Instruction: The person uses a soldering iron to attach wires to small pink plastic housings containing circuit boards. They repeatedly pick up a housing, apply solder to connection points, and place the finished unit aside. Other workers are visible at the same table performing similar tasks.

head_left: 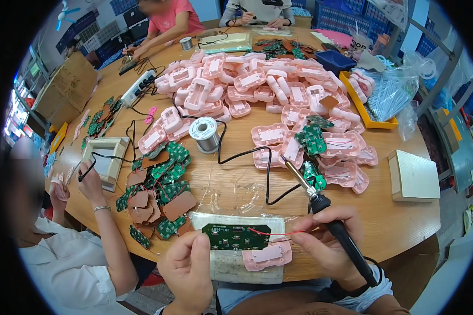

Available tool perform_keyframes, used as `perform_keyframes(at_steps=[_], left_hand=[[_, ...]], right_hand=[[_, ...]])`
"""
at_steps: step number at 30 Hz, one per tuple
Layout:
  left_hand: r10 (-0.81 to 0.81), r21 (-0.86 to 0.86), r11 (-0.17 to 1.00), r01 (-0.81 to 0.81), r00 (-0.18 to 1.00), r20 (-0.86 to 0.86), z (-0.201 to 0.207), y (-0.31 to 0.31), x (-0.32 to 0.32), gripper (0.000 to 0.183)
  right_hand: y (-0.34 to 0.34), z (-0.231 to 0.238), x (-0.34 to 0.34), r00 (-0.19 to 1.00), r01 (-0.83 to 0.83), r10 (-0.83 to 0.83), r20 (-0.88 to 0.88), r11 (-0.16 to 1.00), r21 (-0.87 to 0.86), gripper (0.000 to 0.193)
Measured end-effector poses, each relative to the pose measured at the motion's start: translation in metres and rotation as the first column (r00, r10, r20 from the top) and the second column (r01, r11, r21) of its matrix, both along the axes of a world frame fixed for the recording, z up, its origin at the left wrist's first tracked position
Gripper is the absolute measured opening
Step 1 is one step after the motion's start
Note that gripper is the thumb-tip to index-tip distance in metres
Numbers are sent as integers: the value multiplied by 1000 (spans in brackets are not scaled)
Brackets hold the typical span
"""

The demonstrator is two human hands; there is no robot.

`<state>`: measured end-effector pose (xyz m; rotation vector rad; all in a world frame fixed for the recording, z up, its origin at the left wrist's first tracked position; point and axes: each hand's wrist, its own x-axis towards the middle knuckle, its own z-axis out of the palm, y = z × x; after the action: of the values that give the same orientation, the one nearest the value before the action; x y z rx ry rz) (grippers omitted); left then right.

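Observation:
Between the thumb and fingers of my left hand is the left end of a green circuit board, held up above a work mat. A red wire runs from the board to the fingertips of my right hand, which appear to pinch its free end. That same hand also holds a black-handled soldering iron, its metal tip pointing up and away to the left, apart from the board. Just behind the board, a pink plastic housing lies on the mat, partly covered by the board.
A solder spool stands mid-table, a black cord trailing beside it. Green and brown boards pile up at left. Pink housings heap at the back. A yellow tray and wooden box sit right. A co-worker's arm is left.

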<state>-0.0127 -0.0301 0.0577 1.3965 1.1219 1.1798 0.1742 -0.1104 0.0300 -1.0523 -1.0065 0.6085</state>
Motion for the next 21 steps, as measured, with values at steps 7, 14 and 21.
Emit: perform_keyframes(at_steps=[7, 14, 21], left_hand=[[-174, -92, 981, 173, 985, -2, -14, 1, -26, 16], [-294, 340, 739, 581, 733, -614, 10, 17, -4, 55], [-819, -138, 553, 822, 506, -270, 12, 24, 19, 32]], right_hand=[[-2, -3, 7, 996, -39, 36, 78, 999, 36, 38], [-6, -3, 3, 973, -37, 35, 228, 999, 5, 38], [-14, 0, 9, 956, 41, -27, 292, 998, -40, 43]])
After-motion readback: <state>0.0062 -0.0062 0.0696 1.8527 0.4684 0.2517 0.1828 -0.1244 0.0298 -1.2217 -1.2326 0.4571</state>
